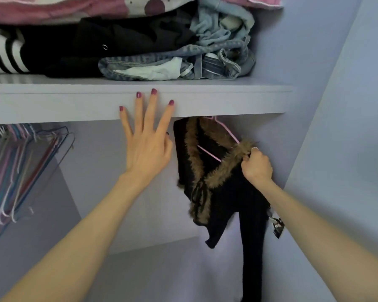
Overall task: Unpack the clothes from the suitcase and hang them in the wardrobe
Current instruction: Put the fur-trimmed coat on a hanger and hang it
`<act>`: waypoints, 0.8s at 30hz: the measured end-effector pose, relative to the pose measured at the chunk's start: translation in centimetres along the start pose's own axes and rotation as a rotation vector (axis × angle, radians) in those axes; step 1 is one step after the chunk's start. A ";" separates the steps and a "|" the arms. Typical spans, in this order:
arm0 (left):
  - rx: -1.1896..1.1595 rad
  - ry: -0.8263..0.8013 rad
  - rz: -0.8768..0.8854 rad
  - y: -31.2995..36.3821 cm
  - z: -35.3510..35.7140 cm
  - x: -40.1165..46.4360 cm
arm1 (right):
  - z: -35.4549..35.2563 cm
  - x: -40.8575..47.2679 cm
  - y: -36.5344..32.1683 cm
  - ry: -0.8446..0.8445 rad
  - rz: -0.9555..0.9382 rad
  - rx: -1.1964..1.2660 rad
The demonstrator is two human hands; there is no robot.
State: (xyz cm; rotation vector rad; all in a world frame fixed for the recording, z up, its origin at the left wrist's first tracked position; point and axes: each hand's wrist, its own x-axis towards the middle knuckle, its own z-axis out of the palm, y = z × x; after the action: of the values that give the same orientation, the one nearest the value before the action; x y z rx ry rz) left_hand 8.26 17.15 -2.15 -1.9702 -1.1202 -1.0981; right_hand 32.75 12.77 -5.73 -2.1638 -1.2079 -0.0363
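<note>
Black garment (pixel 223 192): a dark knit piece with a brown fur trim (pixel 225 168), hanging on a pink hanger (pixel 207 152) just under the shelf, at the right side of the wardrobe, close to the side wall; one long black sleeve drops straight down below it.
Pink hanger: its hook goes up behind the shelf edge, so I cannot tell what it hangs from.
My right hand (pixel 256 165): fingers curled tight, pinching the fur trim at the shoulder of the garment; a ring shows on one finger.
My left hand (pixel 147 138): spread wide, fingers straight, fingertips lying against the front edge of the shelf, nothing in it.
Shelf (pixel 227 99): pale lilac board running across the wardrobe above the garment.
On the shelf: folded jeans (pixel 172 66) at the front right, a dark pile (pixel 118 44) beside them, a black-and-white striped piece (pixel 4 53) at the far left, pink bedding (pixel 52 7) stacked on top.
Empty hangers (pixel 20 171): a bunch of coloured wire ones hanging at the left, well apart from the garment.
Hinge (pixel 276 223): metal fitting on the right wall, beside my right forearm.
</note>
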 end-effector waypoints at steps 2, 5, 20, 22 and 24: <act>0.051 -0.011 -0.018 0.0 0.8 0.1 | -0.1 1.6 -1.2 -0.073 0.058 0.142; 0.099 0.026 0.007 -0.4 1.6 0.1 | 0.6 3.7 -2.8 -0.147 0.128 0.329; 0.207 0.120 -0.017 -0.5 2.8 0.2 | 4.3 5.0 0.9 -0.205 0.235 0.114; 0.202 0.096 -0.040 -0.1 2.6 0.2 | 4.3 4.8 1.3 -0.212 0.230 0.103; 0.192 0.055 -0.065 0.4 2.3 0.0 | 4.0 4.5 1.5 -0.213 0.228 0.085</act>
State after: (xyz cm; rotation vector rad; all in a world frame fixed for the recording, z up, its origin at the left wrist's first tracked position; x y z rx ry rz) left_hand 9.42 18.82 -3.30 -1.7563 -1.2194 -1.0308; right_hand 35.32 17.83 -8.22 -2.2590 -1.0471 0.3450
